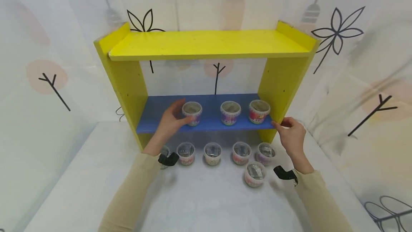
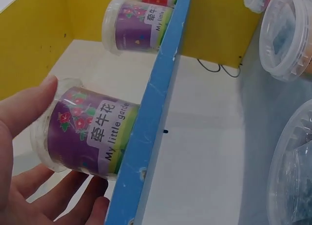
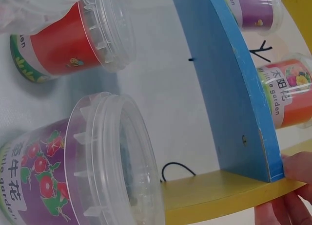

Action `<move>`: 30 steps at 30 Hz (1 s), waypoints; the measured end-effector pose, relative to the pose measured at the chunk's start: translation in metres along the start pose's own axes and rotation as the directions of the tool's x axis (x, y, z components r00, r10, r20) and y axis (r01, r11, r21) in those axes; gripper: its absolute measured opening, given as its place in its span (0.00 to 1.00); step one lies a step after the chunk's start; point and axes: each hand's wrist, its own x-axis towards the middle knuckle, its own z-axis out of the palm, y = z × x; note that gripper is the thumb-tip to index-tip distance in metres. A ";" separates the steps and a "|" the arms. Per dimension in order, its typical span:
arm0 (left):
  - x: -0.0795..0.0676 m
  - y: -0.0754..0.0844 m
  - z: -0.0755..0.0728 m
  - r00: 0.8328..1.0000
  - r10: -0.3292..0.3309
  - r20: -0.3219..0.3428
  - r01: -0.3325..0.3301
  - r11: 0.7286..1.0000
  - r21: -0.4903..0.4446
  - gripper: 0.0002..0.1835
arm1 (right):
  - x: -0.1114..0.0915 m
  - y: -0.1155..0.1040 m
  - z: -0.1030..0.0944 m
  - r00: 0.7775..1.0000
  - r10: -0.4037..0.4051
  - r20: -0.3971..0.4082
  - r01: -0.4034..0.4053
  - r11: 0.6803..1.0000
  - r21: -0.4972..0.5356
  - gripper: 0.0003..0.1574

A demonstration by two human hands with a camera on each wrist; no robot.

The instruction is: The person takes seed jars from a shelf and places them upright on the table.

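Note:
My left hand (image 1: 170, 119) curves round a small lidded plastic tub (image 1: 192, 114) with a purple flower label, standing at the front of the blue shelf board (image 1: 209, 129). In the left wrist view the thumb lies against the lid side of the tub (image 2: 92, 130) and the fingers pass round its other side. My right hand (image 1: 291, 135) grips the right front edge of the yellow shelf unit (image 1: 294, 81), thumb at the end of the blue board and fingers outside the panel. Farther right on the board stand another purple tub (image 1: 230, 114) and a red one (image 1: 258, 112).
Several similar tubs stand in a row on the white table (image 1: 199, 203) below the board, including one partly behind my left wrist. A pinkish tub (image 1: 255, 175) sits in front of that row. Patterned cloth (image 1: 48, 99) hangs behind and beside the unit.

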 end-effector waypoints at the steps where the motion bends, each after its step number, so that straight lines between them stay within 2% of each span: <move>1: 0.000 0.000 0.001 1.000 -0.007 0.001 0.007 1.000 -0.004 0.42 | 0.000 0.000 0.000 1.000 0.000 0.000 0.000 1.000 0.002 0.28; 2: -0.001 0.001 0.001 1.000 -0.011 0.003 0.011 1.000 -0.012 0.42 | 0.000 0.000 0.000 1.000 0.000 0.000 0.000 1.000 0.003 0.28; 4: -0.005 0.013 0.001 0.999 -0.036 0.008 0.036 0.999 -0.016 0.42 | 0.001 0.000 0.000 1.000 -0.002 -0.001 0.002 1.000 0.006 0.28; 7: -0.005 0.015 0.002 0.999 -0.051 0.001 0.051 0.999 -0.003 0.41 | 0.002 -0.001 -0.001 1.000 0.000 0.001 0.000 1.000 0.005 0.29; 9: -0.004 0.015 0.002 0.998 -0.058 -0.007 0.058 0.998 0.009 0.40 | 0.002 -0.001 -0.001 1.000 0.002 0.006 -0.002 1.000 0.006 0.29; 11: 0.000 0.004 0.003 0.999 -0.050 -0.019 0.051 0.998 0.023 0.40 | 0.002 -0.001 -0.001 1.000 0.002 0.007 -0.003 1.000 0.006 0.30; 13: -0.001 0.004 0.004 0.998 -0.053 -0.022 0.054 0.998 0.032 0.41 | 0.000 -0.001 -0.001 1.000 0.002 0.005 -0.002 1.000 0.004 0.30; 19: -0.005 0.006 0.006 0.998 -0.066 -0.024 0.066 0.997 0.036 0.42 | -0.002 0.000 0.000 1.000 -0.004 -0.005 0.004 1.000 0.002 0.28; 30: -0.014 0.010 0.013 0.999 -0.049 -0.011 0.049 0.999 0.025 0.38 | -0.002 0.001 0.001 0.999 -0.031 -0.010 0.031 0.999 0.012 0.28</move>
